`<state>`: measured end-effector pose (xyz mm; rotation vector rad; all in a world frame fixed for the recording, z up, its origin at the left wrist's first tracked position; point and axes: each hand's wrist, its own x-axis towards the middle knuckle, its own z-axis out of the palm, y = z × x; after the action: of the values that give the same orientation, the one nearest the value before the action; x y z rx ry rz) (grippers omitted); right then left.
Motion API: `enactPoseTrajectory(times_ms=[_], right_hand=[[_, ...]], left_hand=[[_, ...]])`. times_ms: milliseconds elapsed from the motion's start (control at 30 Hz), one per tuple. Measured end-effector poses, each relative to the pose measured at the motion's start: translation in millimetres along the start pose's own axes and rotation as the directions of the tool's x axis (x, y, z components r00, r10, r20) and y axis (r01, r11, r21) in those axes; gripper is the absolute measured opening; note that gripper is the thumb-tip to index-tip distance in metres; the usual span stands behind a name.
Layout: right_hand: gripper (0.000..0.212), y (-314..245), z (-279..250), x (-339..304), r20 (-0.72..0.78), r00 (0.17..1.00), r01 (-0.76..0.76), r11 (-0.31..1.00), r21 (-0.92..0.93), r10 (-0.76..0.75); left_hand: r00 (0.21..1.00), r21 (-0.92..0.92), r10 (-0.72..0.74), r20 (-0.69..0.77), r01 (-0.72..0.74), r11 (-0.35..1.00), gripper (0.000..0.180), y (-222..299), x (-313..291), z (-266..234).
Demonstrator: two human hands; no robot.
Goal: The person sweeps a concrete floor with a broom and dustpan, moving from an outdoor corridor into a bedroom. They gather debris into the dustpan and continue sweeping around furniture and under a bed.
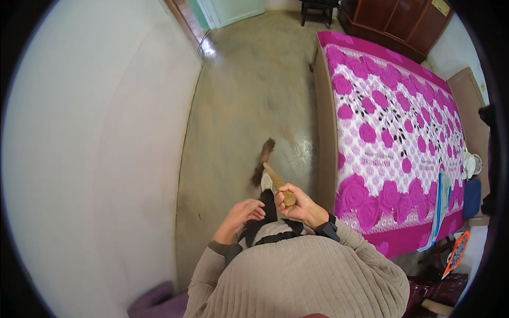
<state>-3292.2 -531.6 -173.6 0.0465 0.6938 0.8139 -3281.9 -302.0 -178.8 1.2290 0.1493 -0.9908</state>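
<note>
A broom [276, 178] with a pale wooden handle slants down in front of me, its brown bristle head lying across the floor. My right hand [301, 205] wraps round the handle close to its thick top end. To the left of the handle, my left hand [245, 213] hangs in the air before my waist, fingers loosely bent and holding nothing. Just behind the bristles shows a light-coloured shoe [266, 181] on one of my feet. Dark trousers cover that leg.
On the right stands a bed [323, 111] with a pink-and-white rose-patterned cover. A white wall [132, 132] runs along the left. Smooth greenish-grey floor [238, 100] stretches between them toward a pale door [233, 10]. A brown wooden cabinet [392, 21] stands beyond the bed.
</note>
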Motion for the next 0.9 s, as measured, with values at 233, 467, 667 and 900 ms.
enactPoseTrajectory(times_ms=[233,467,667,900], right_hand=[[0.009,-138.3,123.9,47.6,0.061,0.992,0.107,0.988,0.107,-0.114],[0.012,-310.3,192.8,106.0,0.031,0.960,0.272,0.954,0.130,-0.278],[0.012,-475.7,285.2,142.1,0.029,0.943,0.321,0.930,0.179,-0.331],[0.010,-635.4,391.2,178.1,0.087,0.917,0.368,0.911,0.184,-0.388]], left_hand=[[0.951,-0.172,-0.107,0.289,0.162,0.972,0.033,186.6,158.6,-58.1],[0.957,-0.490,-0.232,0.176,0.289,0.822,0.030,353.4,347.9,-101.2],[0.939,-0.610,-0.108,0.326,0.296,0.735,0.030,469.4,479.8,-90.0],[0.920,-0.492,-0.311,0.238,0.390,0.778,0.030,562.9,617.7,-66.7]])
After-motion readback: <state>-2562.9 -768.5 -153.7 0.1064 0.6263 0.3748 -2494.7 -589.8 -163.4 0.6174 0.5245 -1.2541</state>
